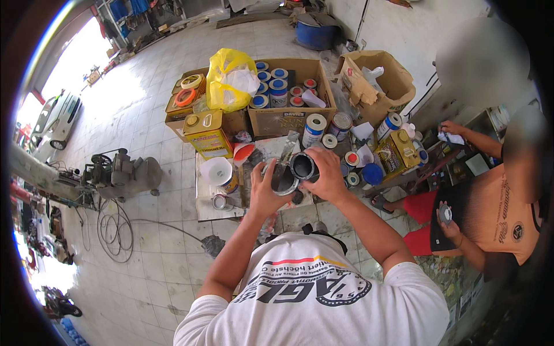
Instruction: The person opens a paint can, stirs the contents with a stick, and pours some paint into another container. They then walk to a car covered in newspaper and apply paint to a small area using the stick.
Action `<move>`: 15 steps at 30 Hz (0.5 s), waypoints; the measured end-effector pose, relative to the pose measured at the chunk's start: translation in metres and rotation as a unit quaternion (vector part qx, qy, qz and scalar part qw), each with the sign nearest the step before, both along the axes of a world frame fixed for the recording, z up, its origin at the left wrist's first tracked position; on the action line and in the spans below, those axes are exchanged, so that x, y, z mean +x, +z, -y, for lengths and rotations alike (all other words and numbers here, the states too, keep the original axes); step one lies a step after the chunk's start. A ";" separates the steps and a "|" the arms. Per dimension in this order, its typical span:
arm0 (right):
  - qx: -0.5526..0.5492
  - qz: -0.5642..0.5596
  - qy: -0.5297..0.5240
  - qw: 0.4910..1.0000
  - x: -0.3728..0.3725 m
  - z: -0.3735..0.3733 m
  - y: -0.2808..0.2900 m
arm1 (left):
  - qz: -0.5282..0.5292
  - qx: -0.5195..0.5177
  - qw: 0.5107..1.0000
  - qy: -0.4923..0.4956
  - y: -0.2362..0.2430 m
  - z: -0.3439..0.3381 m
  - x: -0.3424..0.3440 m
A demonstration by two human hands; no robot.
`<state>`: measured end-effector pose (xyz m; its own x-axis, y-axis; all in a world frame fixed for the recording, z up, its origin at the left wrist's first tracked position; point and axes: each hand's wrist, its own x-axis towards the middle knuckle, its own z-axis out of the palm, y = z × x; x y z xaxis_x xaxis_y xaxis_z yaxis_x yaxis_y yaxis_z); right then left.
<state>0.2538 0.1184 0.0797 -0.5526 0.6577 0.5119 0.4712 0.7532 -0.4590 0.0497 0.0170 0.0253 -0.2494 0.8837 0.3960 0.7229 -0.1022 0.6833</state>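
Head view: an open-topped can (284, 185) is gripped at its side by the left hand (265, 195), with the fingers curled partway round the wall. A cylindrical container (303, 168) with a dark-coated interior is held by the right hand (329, 173), the fingers wrapped closely over its outer side. The undersides of both grips are hidden. The two vessels are positioned side by side above the near part of a low worktable (205, 211), with their rims close together; whether their bases are supported by the table cannot be told. A flat stick (288, 147), smeared grey, is seen slanting across the mouth of the can.

To the left, a white plastic tub (216, 172), a small metal can (220, 202) and a yellow rectangular tin (209, 135) are placed. Behind, cans with blue and red tops are contained in a cardboard box (293, 124). To the right, a blue lid (372, 174) and a gold rectangular tin (399, 153) are located. Farther right, a grey disc-shaped object (445, 214) is held in a co-worker's hand (452, 229).
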 end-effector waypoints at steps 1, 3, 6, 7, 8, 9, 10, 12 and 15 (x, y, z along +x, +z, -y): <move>0.014 0.017 0.006 1.000 -0.001 0.000 0.007 | 0.002 0.002 1.000 0.001 0.003 0.000 0.000; 0.035 0.035 0.022 0.999 -0.003 -0.002 0.017 | 0.005 0.005 1.000 0.002 0.007 -0.001 0.002; 0.042 0.057 0.039 0.997 -0.005 -0.004 0.024 | 0.007 0.014 1.000 -0.008 0.009 -0.001 0.003; 0.038 0.063 0.045 0.996 -0.006 -0.004 0.025 | 0.014 0.013 1.000 -0.008 0.009 0.000 0.003; 0.040 0.069 0.047 0.996 -0.006 -0.004 0.027 | 0.020 0.012 1.000 -0.008 0.009 0.002 0.004; 0.042 0.075 0.048 0.995 -0.006 -0.003 0.029 | 0.026 0.011 1.000 -0.008 0.009 0.002 0.004; 0.041 0.080 0.049 0.995 -0.005 -0.002 0.030 | 0.031 0.014 0.999 -0.009 0.009 0.005 0.004; 0.047 0.089 0.055 0.993 -0.006 -0.001 0.032 | 0.039 0.020 0.999 -0.011 0.010 0.007 0.005; 0.055 0.103 0.062 0.991 -0.006 0.002 0.036 | 0.034 0.027 0.999 -0.008 0.009 0.010 0.004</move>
